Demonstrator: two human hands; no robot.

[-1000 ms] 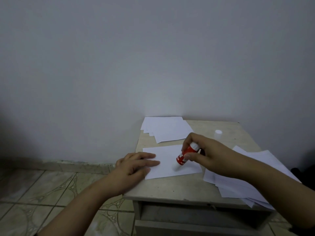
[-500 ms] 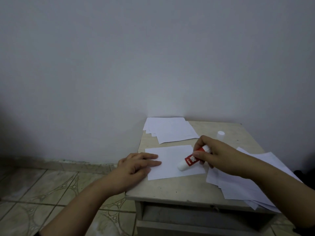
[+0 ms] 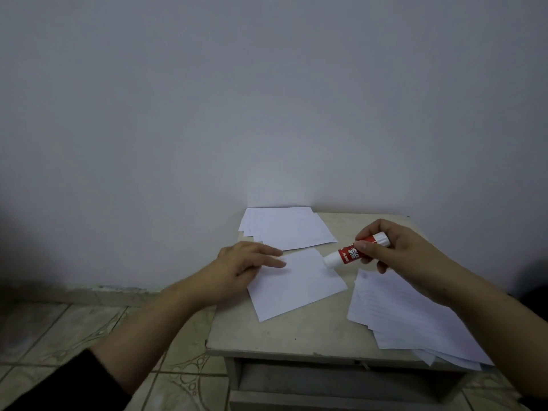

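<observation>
1. The glue stick (image 3: pixel 354 253) sits slanted in the right hand (image 3: pixel 397 250), which grips it by thumb and curled fingers around the red label. Its white working end points down-left at the far right corner of the single sheet (image 3: pixel 296 281).
2. 1 second ago that end was over the middle of the sheet, and 0.5 seconds ago it was nearer the right edge. Now it has reached the corner. I cannot tell whether it still touches the paper or is just off it.
3. This stroke of glue looks finished, so either another pass or a lift away seems due.
4. The left hand (image 3: pixel 246 262) has stayed put, open, with straight fingers pressing the sheet's left edge flat. The sheet now lies more askew than before.
5. The sheet rests on a small, pale, worn counter (image 3: pixel 267 336). 1 stack of white paper (image 3: pixel 287 229) lies just beyond it by the wall. A 2nd, fanned stack (image 3: pixel 415 318) lies on the right, overhanging the front corner.
6. Around the counter are a plain pale wall (image 3: pixel 267 99), a patterned tiled floor (image 3: pixel 59 330) on the left, and dim light.
</observation>
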